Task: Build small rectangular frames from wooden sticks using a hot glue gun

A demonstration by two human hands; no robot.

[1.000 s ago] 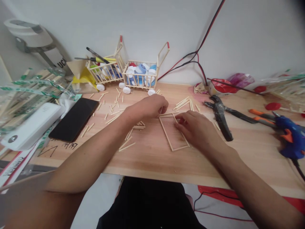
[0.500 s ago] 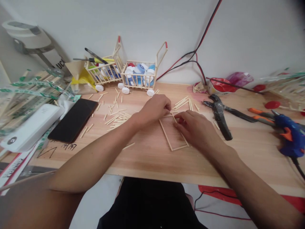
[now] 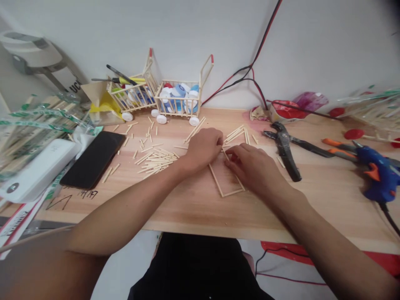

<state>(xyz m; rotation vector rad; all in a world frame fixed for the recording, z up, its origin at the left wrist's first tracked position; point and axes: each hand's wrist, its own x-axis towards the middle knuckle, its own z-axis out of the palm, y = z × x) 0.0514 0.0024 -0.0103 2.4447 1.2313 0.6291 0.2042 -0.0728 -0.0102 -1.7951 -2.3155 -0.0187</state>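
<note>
A thin rectangular frame of wooden sticks [image 3: 215,180] lies on the tabletop, its near end toward me. My left hand [image 3: 206,143] is closed at the far left corner, its fingertips pinching the far end of the frame. From the other side, my right hand [image 3: 251,164] grips the right-hand stick near the far corner with thumb and fingers. The fingers partly cover the far end, so the joint there is hard to see. Short cut sticks [image 3: 158,160] are heaped left of my left hand. Several longer sticks [image 3: 235,133] lie beyond both hands.
Two stick carts [image 3: 177,106] with bottle caps stand by the wall. A phone [image 3: 93,159], white power bank [image 3: 39,168] and bagged sticks [image 3: 46,112] occupy the left. Black-handled cutters [image 3: 286,152], orange-handled pliers [image 3: 339,148] and a blue glue gun [image 3: 376,173] lie right.
The view has shifted slightly. My left hand has moved a little closer to the frame's far end; my right hand keeps its grip on the frame's right side.
</note>
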